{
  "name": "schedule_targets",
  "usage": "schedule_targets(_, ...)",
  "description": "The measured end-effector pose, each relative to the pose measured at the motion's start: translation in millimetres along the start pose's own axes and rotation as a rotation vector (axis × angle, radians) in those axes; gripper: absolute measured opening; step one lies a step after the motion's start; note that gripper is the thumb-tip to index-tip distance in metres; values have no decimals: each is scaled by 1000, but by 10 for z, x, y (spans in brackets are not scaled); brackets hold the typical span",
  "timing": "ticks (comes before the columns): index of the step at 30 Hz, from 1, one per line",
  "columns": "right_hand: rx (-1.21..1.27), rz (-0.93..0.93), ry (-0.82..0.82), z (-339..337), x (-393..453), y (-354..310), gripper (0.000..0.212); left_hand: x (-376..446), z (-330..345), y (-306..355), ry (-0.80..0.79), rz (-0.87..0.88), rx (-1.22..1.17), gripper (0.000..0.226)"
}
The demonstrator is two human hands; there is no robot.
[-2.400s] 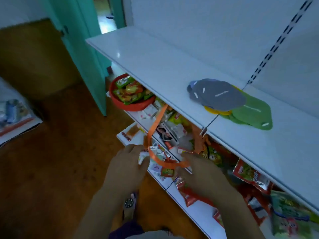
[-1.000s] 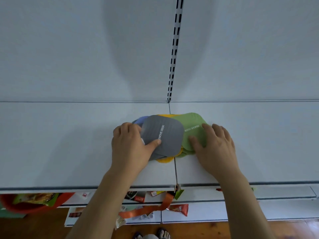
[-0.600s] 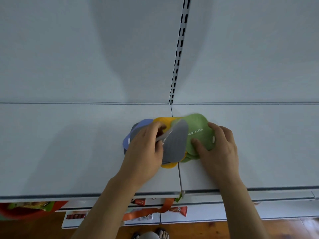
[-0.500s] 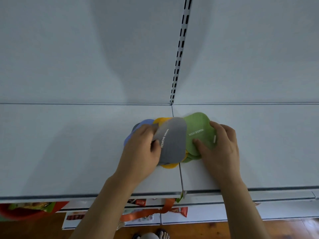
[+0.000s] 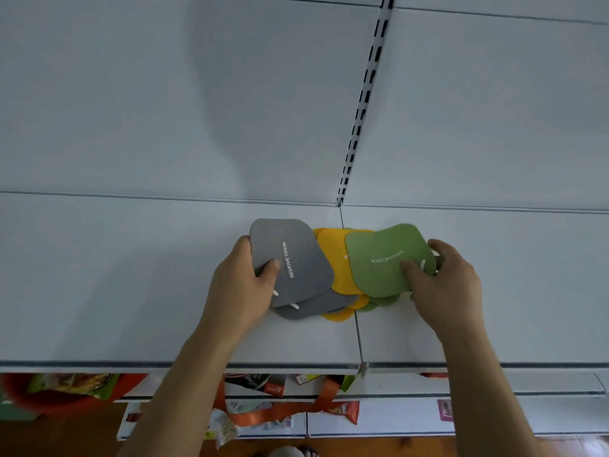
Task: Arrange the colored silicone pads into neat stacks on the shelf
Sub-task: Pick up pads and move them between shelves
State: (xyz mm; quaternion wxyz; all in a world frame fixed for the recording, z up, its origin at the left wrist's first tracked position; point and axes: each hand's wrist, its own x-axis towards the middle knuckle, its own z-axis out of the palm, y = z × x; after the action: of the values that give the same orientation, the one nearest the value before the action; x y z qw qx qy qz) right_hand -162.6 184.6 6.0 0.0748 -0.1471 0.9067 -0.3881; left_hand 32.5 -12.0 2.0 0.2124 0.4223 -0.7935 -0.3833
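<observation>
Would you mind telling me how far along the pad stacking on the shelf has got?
Early. No neat stack exists yet: the pads overlap on the shelf. In hand: the left hand pinches the top gray pad, the right hand grips the top green pad. Left: sorting these and the yellow pads into squared stacks.

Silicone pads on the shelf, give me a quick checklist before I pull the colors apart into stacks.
1. Left hand has a grip on the top gray pad: ok.
2. Right hand has a grip on the top green pad: ok.
3. Colors already separated: not ok; yellow pads overlap under both.
4. Gray pads aligned: not ok; the lower gray pad sticks out.
5. Bare shelf beside the pile: ok.
6. Number of pads: cannot tell.
</observation>
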Motion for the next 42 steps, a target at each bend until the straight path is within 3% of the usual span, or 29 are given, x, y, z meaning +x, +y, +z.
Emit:
schedule_targets(5, -16, 17, -73, 7, -152, 71, 22, -76, -26, -21, -161, 93, -27, 28)
schedule_targets(10, 51, 14, -38, -12, -406, 116, 20, -145, -23, 43, -3, 151, -155, 29)
schedule_targets(19, 312, 101, 247, -426, -1026, 386, 30, -438, 231, 334, -149, 171, -534, 29)
schedule_targets(23, 385, 126, 401, -730, -1231, 623, 25, -674, 438, 616, -327, 184, -661, 31)
schedule_targets(33, 450, 227, 610, -1744, -1894, 1741, 23, -1642, 1514, 1298, -572, 170, -596, 36)
schedule_targets(42, 491, 351, 773, -2698, -2346, 2772, 21, -2723, 2532, 2027, -757, 268, -525, 37)
